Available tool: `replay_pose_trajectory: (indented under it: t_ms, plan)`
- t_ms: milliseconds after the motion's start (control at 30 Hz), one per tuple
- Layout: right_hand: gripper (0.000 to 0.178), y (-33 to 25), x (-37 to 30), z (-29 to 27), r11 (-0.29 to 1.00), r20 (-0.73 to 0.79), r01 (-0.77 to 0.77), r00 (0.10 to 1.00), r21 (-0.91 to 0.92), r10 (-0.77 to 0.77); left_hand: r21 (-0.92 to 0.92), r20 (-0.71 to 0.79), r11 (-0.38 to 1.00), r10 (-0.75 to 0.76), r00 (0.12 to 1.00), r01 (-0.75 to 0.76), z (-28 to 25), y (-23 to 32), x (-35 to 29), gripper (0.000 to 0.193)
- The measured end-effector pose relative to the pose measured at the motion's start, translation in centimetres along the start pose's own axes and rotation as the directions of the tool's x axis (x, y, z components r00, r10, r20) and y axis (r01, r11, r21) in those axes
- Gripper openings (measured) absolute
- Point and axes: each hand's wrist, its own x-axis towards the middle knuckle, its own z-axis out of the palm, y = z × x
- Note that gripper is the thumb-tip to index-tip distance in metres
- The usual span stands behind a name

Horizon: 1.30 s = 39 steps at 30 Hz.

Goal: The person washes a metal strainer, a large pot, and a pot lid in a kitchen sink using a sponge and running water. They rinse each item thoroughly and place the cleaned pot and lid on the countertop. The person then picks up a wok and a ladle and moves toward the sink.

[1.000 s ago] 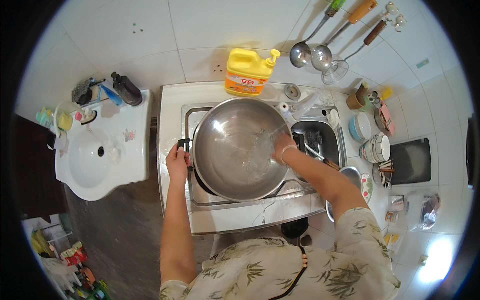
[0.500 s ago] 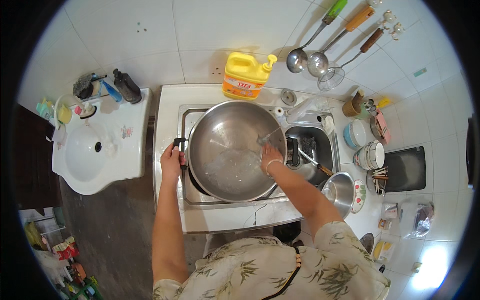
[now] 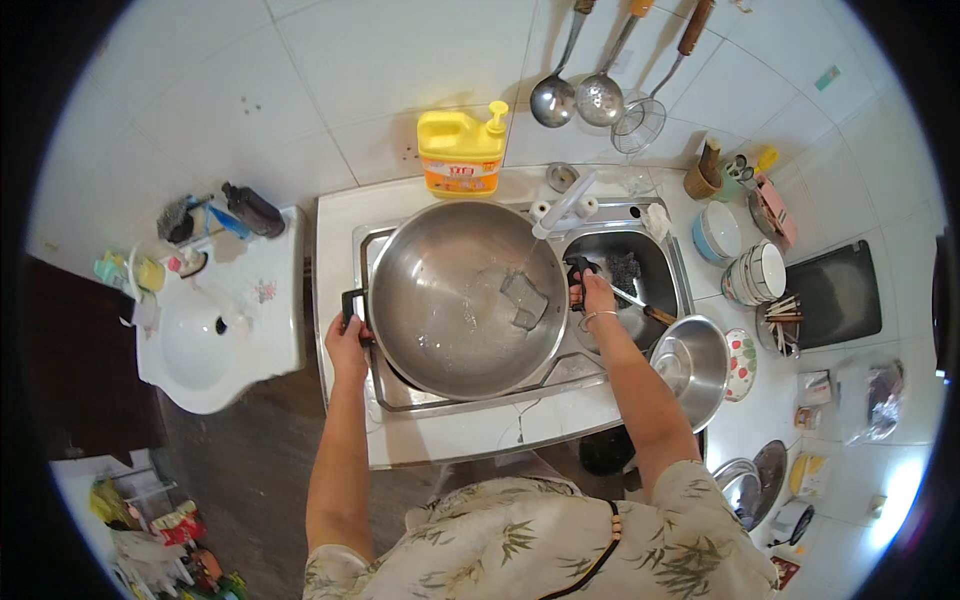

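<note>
Since the earlier frame, the right hand [image 3: 598,294] has left the inside of the wide steel pan [image 3: 430,265] and come to its right handle [image 3: 579,266]. Now all 2 handles are taken: the right hand's fingers close round that black loop, while the left hand [image 3: 347,345] grips the left handle [image 3: 348,300]. With 1 hand at each side, the load is probably balanced and the rim kept level. The pan sits over the left part of the sink [image 3: 374,385], its right side below the white tap [image 3: 566,208], apparently so the thin stream falls inside it. A clear, rippled patch lies where the stream lands; it looks like water, though glare makes that hard to settle. The steel bowl [image 3: 706,352] stands to the right, clear of the right forearm.
</note>
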Motion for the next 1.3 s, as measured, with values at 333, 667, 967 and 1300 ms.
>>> replay_pose_trajectory:
  t_ms: [333, 667, 967, 1300]
  plan:
    - [0.033, -2.8, -1.0, 1.2, 0.971, -0.06, -0.069, 0.997, -0.23, 0.057, 0.041, -0.085, 0.997, -0.061, 0.995, 0.065, 1.0, 2.4, -0.4, 0.005]
    - [0.029, -1.8, 0.3, 0.0, 0.965, -0.021, -0.037, 0.999, -0.261, 0.033, -0.058, -0.038, 0.994, -0.098, 0.994, 0.095, 0.5, 2.0, -0.9, 0.016]
    - [0.043, -5.8, -1.1, 4.5, 0.058, 0.504, 0.64, 0.655, -0.766, -0.562, 0.179, -0.061, 0.972, -0.141, 0.988, 0.149, 0.2, 3.1, 1.2, 0.024]
    - [0.042, -10.0, 6.5, 11.1, 0.026, 0.429, 0.446, 0.874, -0.895, -0.229, 0.159, -0.111, 0.981, -0.09, 0.99, 0.107, 0.6, 1.7, 0.6, 0.018]
